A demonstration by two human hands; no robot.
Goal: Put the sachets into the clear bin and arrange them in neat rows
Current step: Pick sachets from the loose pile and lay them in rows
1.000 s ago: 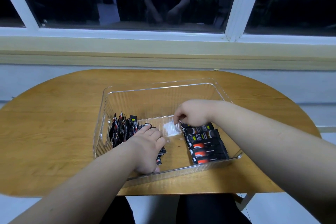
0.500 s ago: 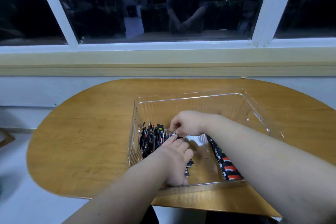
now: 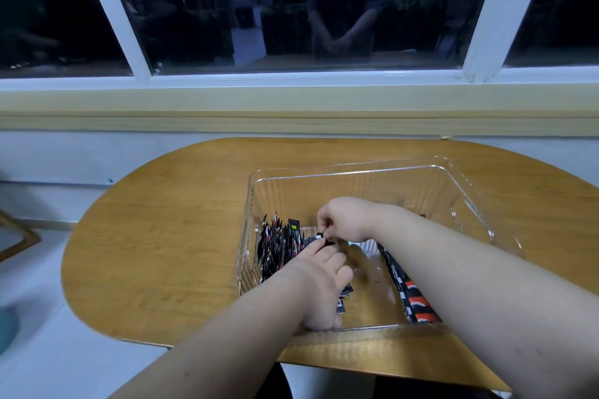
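R hand [image 3: 345, 220] is inside the clear bin [image 3: 350, 169], fingers curled, thumb & forefinger pinching the end of a dark sachet [image 3: 326, 240] approx. in the middle of the bin. L hand [image 3: 319, 280] is also in the bin, just nearer to the person than the R one. Its fingers are loosely stretched and lie on some loose sachets [image 3: 343, 300] that show from under the palm. The fingertips almost reach the pinched one, and the thumb is down by the near wall.

Left of both hands are the standing sachets [image 3: 275, 246], black w/ red & white, packed upright along the bin's left wall. On the right side, partly hidden by the R forearm, is a row of flat sachets [image 3: 413, 300], black w/ orange marks, overlapping toward the near wall.

The bin stands on a rounded wooden surface [image 3: 155, 236], on its right part. Behind it are a pale sill [image 3: 227, 113] and a dark window [image 3: 194, 10] w/ white frames.
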